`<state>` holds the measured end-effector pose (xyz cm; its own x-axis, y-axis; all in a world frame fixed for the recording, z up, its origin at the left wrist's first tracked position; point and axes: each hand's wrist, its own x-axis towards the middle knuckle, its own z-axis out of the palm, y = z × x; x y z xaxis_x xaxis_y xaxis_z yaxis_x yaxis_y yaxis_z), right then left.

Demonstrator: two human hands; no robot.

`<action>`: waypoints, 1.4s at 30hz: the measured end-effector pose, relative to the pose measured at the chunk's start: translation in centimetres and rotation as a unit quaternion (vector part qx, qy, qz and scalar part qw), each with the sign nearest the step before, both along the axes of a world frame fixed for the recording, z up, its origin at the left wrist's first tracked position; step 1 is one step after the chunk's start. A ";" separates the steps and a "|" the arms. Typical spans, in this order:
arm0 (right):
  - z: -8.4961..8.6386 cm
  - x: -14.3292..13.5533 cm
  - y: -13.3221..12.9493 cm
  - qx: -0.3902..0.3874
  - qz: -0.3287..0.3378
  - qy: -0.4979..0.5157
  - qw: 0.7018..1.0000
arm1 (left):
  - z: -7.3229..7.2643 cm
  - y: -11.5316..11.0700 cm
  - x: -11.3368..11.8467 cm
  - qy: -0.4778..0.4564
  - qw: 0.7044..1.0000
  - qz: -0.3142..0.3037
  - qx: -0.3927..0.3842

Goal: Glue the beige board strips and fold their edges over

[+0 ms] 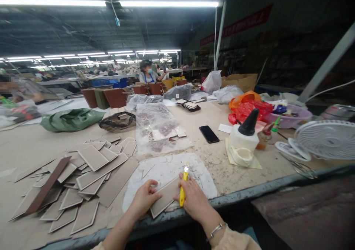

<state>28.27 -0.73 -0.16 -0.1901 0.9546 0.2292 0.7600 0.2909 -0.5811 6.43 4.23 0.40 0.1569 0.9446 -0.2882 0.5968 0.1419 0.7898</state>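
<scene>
Worktable point(212, 115) below, yellow brush point(183, 186) pointing away.

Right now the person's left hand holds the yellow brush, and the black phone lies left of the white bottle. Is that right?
Not quite: the head view shows the yellow brush in the person's right hand. The black phone does lie left of the white bottle.

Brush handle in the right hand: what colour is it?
Yellow; the brush handle shows best in the head view.
</scene>
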 end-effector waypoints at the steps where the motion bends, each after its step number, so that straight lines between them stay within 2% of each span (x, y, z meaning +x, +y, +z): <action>1: 0.1 0.1 0.0 -0.001 -0.008 -0.004 1.000 | -0.1 -0.1 -0.1 0.010 1.000 0.000 0.012; 3: 0.1 -0.1 0.0 -0.001 -0.022 -0.014 1.000 | -0.2 -0.4 -0.5 0.044 0.998 -0.005 0.050; 5: -0.1 -0.3 0.0 0.001 -0.030 -0.023 0.999 | -0.5 -1.1 -0.9 0.097 0.987 -0.010 0.128; 8: -0.6 -0.4 0.0 0.009 -0.025 -0.029 0.999 | -0.9 -3.1 -1.5 0.179 0.934 -0.052 0.304; 10: -0.9 -0.3 0.1 0.016 -0.022 -0.033 0.999 | -1.1 -4.8 -1.6 0.219 0.888 -0.132 0.384; 12: -1.0 -0.2 0.3 0.021 -0.024 -0.043 0.999 | -1.1 -6.5 -1.4 0.260 0.851 -0.216 0.402; 14: -1.0 -0.2 0.3 0.025 -0.027 -0.052 0.998 | -1.1 -7.7 -1.2 0.302 0.827 -0.261 0.396; 18: -0.4 -1.1 -0.3 0.040 -0.005 -0.044 0.998 | -1.2 -8.3 -1.4 0.352 0.806 -0.270 0.393; 23: 0.1 -3.9 -2.0 0.026 0.098 0.002 0.995 | -1.8 -7.8 -1.7 0.366 0.785 -0.282 0.412; 25: 0.1 -4.3 -2.2 0.022 0.108 0.004 0.994 | -1.9 -7.7 -1.7 0.371 0.779 -0.282 0.419; 29: -0.1 -2.3 -1.2 0.014 0.051 -0.009 0.999 | -1.8 -7.8 -1.6 0.371 0.780 -0.280 0.418; 33: -0.3 0.0 0.0 0.001 -0.020 -0.027 0.999 | -1.2 -7.4 -1.6 0.342 0.804 -0.274 0.402; 37: -1.2 0.6 0.4 0.031 -0.038 -0.025 0.998 | 0.1 -6.5 -1.0 0.287 0.857 -0.250 0.349; 40: -2.1 0.7 0.6 0.054 -0.056 -0.007 0.997 | 1.2 -5.8 -0.1 0.274 0.901 -0.186 0.281; 42: -2.6 0.9 0.8 0.079 -0.068 0.020 0.994 | 1.9 -5.2 0.5 0.273 0.920 -0.145 0.240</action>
